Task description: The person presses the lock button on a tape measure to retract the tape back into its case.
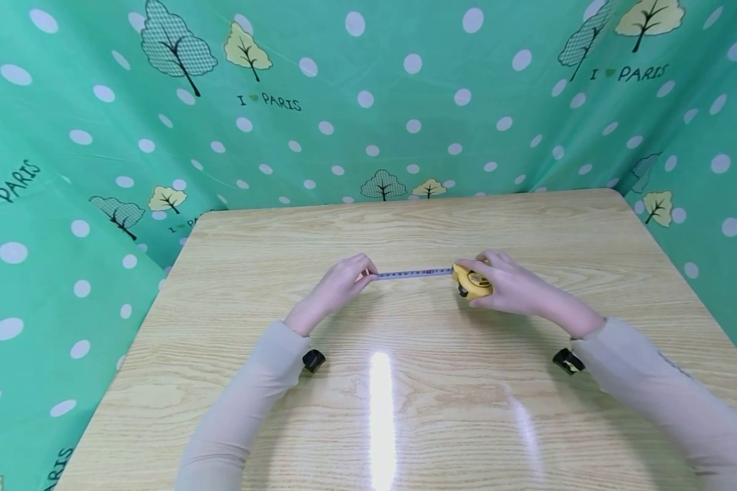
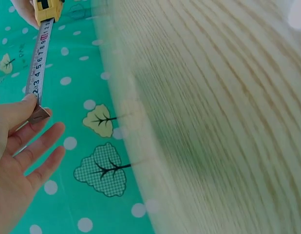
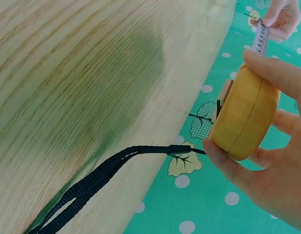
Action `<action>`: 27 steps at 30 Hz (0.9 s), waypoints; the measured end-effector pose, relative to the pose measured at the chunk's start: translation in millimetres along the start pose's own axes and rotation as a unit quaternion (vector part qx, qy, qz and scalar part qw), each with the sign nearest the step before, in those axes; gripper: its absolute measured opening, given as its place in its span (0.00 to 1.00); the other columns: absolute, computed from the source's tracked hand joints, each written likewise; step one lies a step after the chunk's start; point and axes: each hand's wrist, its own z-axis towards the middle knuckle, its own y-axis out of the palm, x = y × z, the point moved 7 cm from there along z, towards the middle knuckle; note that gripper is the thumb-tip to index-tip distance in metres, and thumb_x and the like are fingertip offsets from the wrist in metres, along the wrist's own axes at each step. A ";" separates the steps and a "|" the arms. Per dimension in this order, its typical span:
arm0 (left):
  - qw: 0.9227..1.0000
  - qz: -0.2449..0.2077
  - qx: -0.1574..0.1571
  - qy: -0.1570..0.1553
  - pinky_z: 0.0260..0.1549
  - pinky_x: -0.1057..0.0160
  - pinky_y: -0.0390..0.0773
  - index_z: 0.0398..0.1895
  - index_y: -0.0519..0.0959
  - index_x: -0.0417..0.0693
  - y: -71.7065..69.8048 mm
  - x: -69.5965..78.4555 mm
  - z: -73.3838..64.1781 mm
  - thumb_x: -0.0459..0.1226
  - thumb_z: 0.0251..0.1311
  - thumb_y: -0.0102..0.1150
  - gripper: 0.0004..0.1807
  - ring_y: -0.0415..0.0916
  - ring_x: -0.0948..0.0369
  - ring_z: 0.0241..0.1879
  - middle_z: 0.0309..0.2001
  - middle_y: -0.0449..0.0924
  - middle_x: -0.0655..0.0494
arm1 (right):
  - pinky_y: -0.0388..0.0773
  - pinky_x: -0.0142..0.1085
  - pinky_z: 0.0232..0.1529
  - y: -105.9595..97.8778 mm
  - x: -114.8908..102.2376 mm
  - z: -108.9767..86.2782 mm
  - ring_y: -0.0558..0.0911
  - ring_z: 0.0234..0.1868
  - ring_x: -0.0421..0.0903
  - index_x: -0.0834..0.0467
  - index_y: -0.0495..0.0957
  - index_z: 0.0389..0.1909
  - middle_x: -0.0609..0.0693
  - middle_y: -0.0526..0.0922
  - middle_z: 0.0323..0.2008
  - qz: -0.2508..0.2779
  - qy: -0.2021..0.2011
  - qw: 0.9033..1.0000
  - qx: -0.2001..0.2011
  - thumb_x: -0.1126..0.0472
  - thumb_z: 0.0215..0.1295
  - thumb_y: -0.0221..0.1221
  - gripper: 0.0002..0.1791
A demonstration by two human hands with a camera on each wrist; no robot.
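A yellow tape measure (image 3: 245,114) is gripped in my right hand (image 1: 510,283), its case held between thumb and fingers above the table. From the case a silver blade (image 1: 414,273) runs leftward, pulled out a short way and fairly straight. My left hand (image 1: 342,281) pinches the blade's free end between thumb and forefinger. In the left wrist view the metal end hook (image 2: 39,115) pokes out past the thumb, while the other fingers of that hand are spread. A black wrist strap (image 3: 106,175) hangs from the case in the right wrist view.
Both hands are over a light wood-grain table (image 1: 442,423). Green curtain cloth (image 1: 368,123) with white dots and printed trees hangs behind and along both sides. Black wrist cameras (image 1: 314,360) show beneath the sleeves. Bright light reflects off the tabletop near the front.
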 end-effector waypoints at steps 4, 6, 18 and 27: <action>1.000 -0.001 -0.001 0.007 0.32 0.71 0.75 0.32 0.75 0.41 2.2 3.6 1.4 0.33 0.56 0.55 0.03 0.74 0.63 0.31 0.31 0.76 0.55 | 0.73 0.50 0.41 0.6 -2.7 1.6 0.67 0.48 0.58 0.56 0.61 0.62 0.63 0.66 0.49 0.000 -0.001 1.000 -0.001 0.55 0.47 0.66 0.40; 1.000 -0.003 -0.001 0.012 0.32 0.70 0.75 0.32 0.75 0.41 3.0 5.4 2.1 0.33 0.56 0.55 0.03 0.74 0.63 0.31 0.31 0.76 0.55 | 0.73 0.50 0.41 0.4 -4.1 2.2 0.67 0.48 0.58 0.56 0.61 0.62 0.63 0.66 0.49 -0.001 -0.002 1.000 -0.001 0.55 0.47 0.66 0.40; 1.000 -0.006 0.003 0.021 0.33 0.70 0.75 0.32 0.75 0.42 4.2 11.0 6.2 0.32 0.56 0.55 0.03 0.74 0.63 0.31 0.31 0.76 0.55 | 0.73 0.48 0.39 0.5 -8.2 5.9 0.67 0.47 0.56 0.55 0.61 0.62 0.61 0.67 0.48 -0.004 -0.003 1.000 -0.001 0.54 0.47 0.66 0.40; 1.000 -0.007 -0.010 0.020 0.32 0.66 0.76 0.31 0.75 0.42 7.3 14.5 11.2 0.32 0.56 0.56 0.02 0.74 0.63 0.31 0.31 0.76 0.55 | 0.73 0.47 0.39 1.4 -11.7 7.9 0.67 0.47 0.56 0.55 0.61 0.62 0.61 0.67 0.49 -0.002 0.000 1.000 -0.007 0.55 0.47 0.66 0.40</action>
